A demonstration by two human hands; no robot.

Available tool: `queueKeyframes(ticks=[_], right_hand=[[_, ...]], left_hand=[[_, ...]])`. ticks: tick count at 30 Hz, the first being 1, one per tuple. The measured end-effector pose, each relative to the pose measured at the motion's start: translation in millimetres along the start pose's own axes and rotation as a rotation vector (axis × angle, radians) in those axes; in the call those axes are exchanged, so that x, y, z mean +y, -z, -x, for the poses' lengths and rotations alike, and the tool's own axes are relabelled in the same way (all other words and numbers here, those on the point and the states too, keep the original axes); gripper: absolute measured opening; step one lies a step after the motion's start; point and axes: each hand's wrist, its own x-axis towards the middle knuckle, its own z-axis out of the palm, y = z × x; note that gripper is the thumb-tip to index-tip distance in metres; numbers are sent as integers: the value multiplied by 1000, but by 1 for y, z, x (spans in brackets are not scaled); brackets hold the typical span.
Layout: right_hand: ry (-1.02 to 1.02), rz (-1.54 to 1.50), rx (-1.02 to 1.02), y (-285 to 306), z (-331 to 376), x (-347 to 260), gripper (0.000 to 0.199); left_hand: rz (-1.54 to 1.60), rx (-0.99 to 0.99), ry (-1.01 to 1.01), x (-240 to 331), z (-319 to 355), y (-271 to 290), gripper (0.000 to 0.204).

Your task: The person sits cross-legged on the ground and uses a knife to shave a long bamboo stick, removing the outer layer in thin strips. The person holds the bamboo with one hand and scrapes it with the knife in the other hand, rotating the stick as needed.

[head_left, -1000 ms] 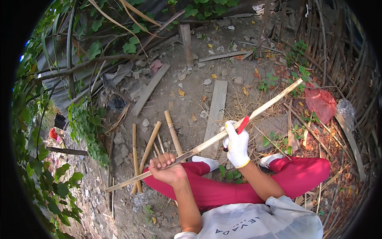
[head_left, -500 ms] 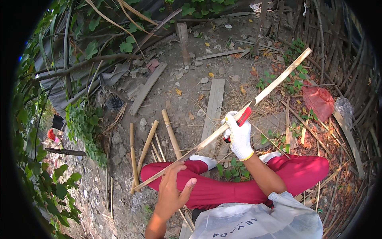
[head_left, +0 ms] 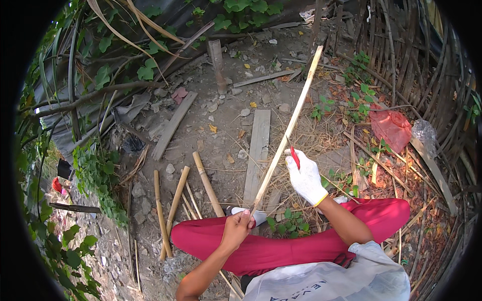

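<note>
Above the red trousers (head_left: 301, 246), a long bamboo strip (head_left: 286, 133) is pinched at its near end by the bare left hand (head_left: 237, 227); higher up, it is gripped by the gloved right hand (head_left: 306, 178) with a red-handled tool (head_left: 295, 157).

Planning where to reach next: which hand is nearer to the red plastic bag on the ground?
Right. The gloved right hand sits on the bamboo strip, left of the red plastic bag with ground between. The bare left hand grips the strip's lower end, much farther away.

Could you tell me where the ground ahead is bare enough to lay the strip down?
Bare dirt lies between the flat plank and the slanted board. Crowded: cut bamboo pieces left of the knees, dry litter around the red bag on the right.
</note>
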Motion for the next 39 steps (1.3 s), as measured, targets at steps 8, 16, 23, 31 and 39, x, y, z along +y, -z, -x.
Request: queueKeyframes(ticks=[8, 16, 23, 31, 39], right_hand=[[98, 323, -356, -44, 26, 47, 36], [143, 447, -447, -74, 34, 76, 25], [260, 345, -391, -79, 37, 78, 17], [37, 653, -535, -88, 20, 51, 35], [53, 707, -612, -104, 24, 66, 20]], left_hand=[[275, 12, 268, -28, -37, -23, 37], [349, -17, 357, -32, -56, -19, 36], [396, 7, 366, -38, -54, -21, 36], [282, 101, 172, -53, -53, -28, 40], [-63, 184, 18, -73, -50, -28, 44]])
